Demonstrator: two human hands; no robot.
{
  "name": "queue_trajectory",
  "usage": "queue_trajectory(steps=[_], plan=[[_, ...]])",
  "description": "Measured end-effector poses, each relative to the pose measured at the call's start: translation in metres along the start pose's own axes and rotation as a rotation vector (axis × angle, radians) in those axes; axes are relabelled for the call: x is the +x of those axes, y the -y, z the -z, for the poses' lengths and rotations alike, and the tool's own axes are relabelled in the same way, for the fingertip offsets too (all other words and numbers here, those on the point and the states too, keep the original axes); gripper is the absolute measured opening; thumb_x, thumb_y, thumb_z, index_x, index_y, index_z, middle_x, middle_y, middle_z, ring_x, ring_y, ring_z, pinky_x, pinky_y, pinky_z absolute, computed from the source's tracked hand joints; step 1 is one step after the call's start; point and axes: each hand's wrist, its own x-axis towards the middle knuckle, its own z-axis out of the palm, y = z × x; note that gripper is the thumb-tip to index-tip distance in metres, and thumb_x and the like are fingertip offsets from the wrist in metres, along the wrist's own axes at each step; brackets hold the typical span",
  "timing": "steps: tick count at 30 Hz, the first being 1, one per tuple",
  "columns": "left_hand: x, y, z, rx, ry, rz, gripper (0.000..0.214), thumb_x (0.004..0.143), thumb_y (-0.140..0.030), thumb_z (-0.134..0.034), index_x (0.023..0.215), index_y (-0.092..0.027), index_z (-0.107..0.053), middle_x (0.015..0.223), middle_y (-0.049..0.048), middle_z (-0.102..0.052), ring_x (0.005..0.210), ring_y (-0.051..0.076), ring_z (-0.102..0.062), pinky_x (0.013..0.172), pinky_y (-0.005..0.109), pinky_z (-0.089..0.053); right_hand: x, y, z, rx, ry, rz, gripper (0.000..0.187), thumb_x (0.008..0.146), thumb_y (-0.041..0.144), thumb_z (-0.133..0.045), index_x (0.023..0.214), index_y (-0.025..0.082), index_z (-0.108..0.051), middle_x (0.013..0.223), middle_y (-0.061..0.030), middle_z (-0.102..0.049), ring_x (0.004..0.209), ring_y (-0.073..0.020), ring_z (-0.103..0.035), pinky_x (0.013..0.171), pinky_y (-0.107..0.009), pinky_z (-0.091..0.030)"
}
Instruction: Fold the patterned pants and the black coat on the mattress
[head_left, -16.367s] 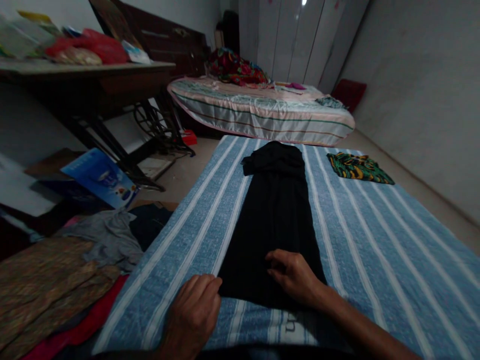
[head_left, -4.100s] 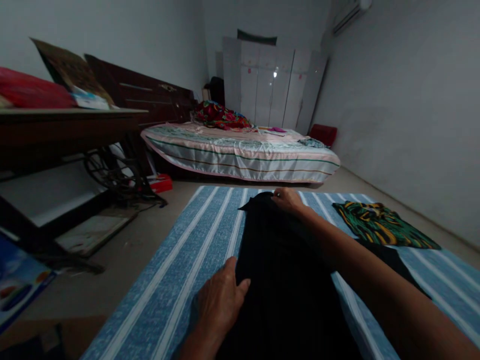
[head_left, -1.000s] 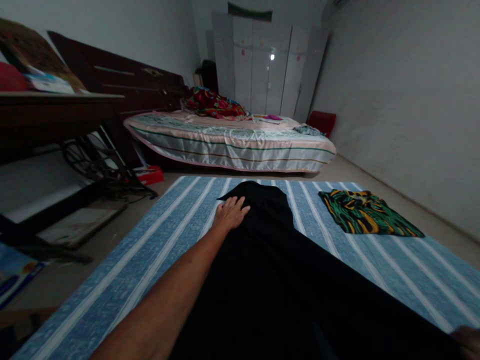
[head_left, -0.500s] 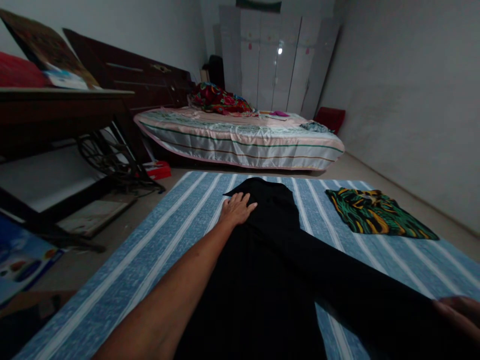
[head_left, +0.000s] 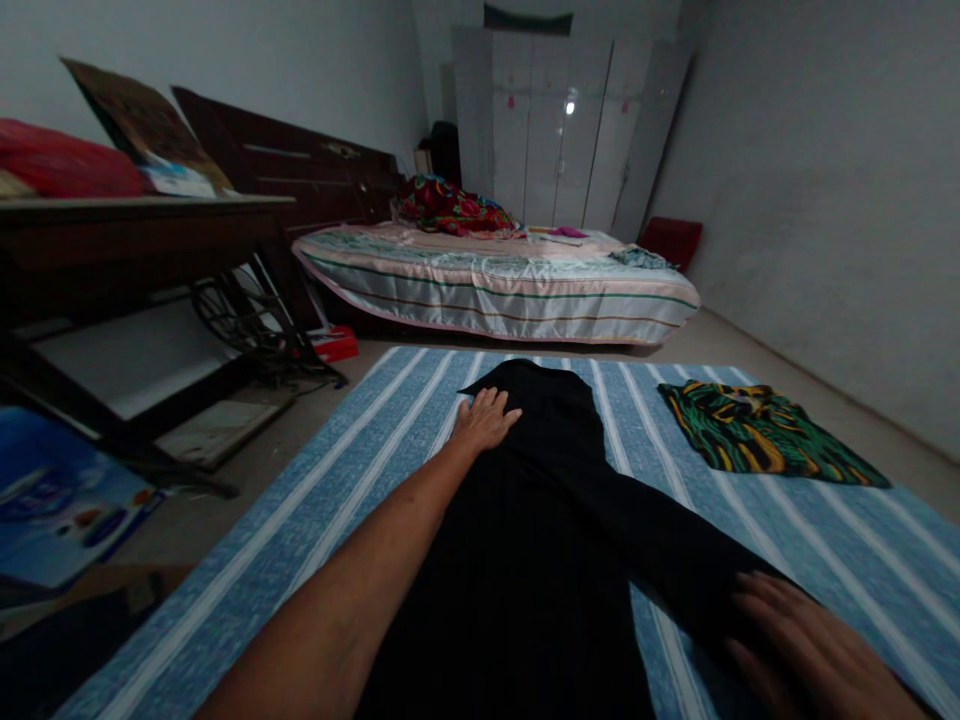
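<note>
A black long-sleeved garment (head_left: 517, 560) lies spread over a blue-and-white striped cloth (head_left: 360, 440). Its upper end points away from me, and one sleeve (head_left: 675, 530) runs out to the lower right. My left hand (head_left: 486, 418) lies flat on the garment's upper left part, fingers spread. At the lower right, my right hand (head_left: 802, 635) rests on the sleeve with fingers stretched out, slightly blurred. The garment's near end runs out of the bottom of the view.
A folded green, yellow and black patterned cloth (head_left: 765, 430) lies to the right. Behind is a bed (head_left: 510, 290), with a wardrobe (head_left: 547, 130) beyond it. A treadle sewing table (head_left: 142, 225) and a blue box (head_left: 67, 500) stand at left.
My right hand has come inward from the right edge along the sleeve and now lies over it. My left hand keeps its place on the garment. The view has shifted slightly.
</note>
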Motion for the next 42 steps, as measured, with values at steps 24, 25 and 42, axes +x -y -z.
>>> queue_trajectory(steps=[24, 25, 42], plan=[[-0.218, -0.027, 0.049, -0.080, 0.079, -0.146, 0.050, 0.092, -0.040, -0.040, 0.134, -0.013, -0.043, 0.148, 0.0130, -0.033, 0.138, 0.025, -0.023, 0.112, 0.044, -0.022, 0.016, 0.054, -0.006, -0.101, 0.102, -0.041, 0.042, 0.090, 0.040, -0.039, 0.114, 0.015, -0.063, 0.124, -0.0128, -0.059, 0.116, -0.0277, -0.053, 0.096, -0.042, -0.042], [-0.230, -0.028, 0.046, -0.096, 0.105, -0.142, 0.053, 0.092, -0.042, -0.037, 0.137, -0.013, -0.039, 0.149, 0.0127, -0.029, 0.140, 0.025, -0.020, 0.112, 0.045, -0.019, 0.016, 0.054, -0.006, -0.103, 0.112, -0.053, 0.042, 0.090, 0.040, -0.039, 0.114, 0.015, -0.063, 0.124, -0.0127, -0.059, 0.117, -0.0273, -0.052, 0.097, -0.042, -0.041], [-0.314, -0.015, 0.041, -0.137, 0.044, -0.114, 0.053, 0.093, -0.045, -0.033, 0.137, -0.017, -0.041, 0.149, 0.0121, -0.031, 0.138, 0.024, -0.024, 0.110, 0.048, -0.021, 0.025, 0.088, 0.015, -0.314, 0.269, -0.268, 0.039, 0.089, 0.024, -0.039, 0.125, 0.014, -0.051, 0.124, -0.0137, -0.055, 0.117, -0.0259, -0.047, 0.091, -0.039, -0.037]])
